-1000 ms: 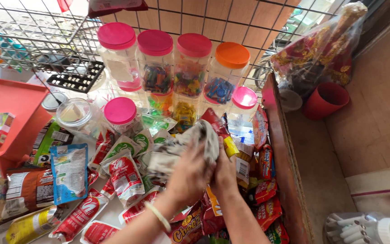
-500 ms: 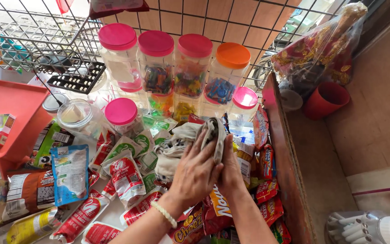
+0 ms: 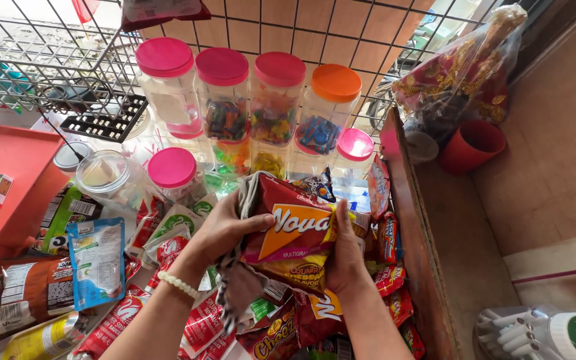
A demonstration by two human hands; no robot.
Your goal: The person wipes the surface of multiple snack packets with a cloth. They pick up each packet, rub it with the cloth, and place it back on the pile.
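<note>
Holding a dark red crinkled snack bag with an orange patch (image 3: 293, 237) between them, both hands are closed on it: the left hand (image 3: 225, 230) grips its left edge together with a grey striped cloth (image 3: 238, 293) that hangs down below the palm, and the right hand (image 3: 345, 257) clasps the bag's right side with fingers curled behind it. A white bead bracelet (image 3: 179, 285) sits on the left wrist. The bag is raised above the heap, tilted, its front facing the camera.

Just beneath the hands lie more red and orange snack packets (image 3: 288, 333) piled on the surface. Left of the left hand lie red-and-white sachets (image 3: 168, 250) and a pale blue pouch (image 3: 97, 261), with a brown packet (image 3: 31, 293) beyond it. Farther left stands an orange plastic basket (image 3: 15, 167).

Past the hands stands a row of clear plastic jars with pink lids (image 3: 221, 93) and one with an orange lid (image 3: 331, 100), holding coloured sweets. Behind them runs a wire grid (image 3: 48, 47). Far right of the right hand, a red plastic cup (image 3: 471, 143) sits on the floor.
</note>
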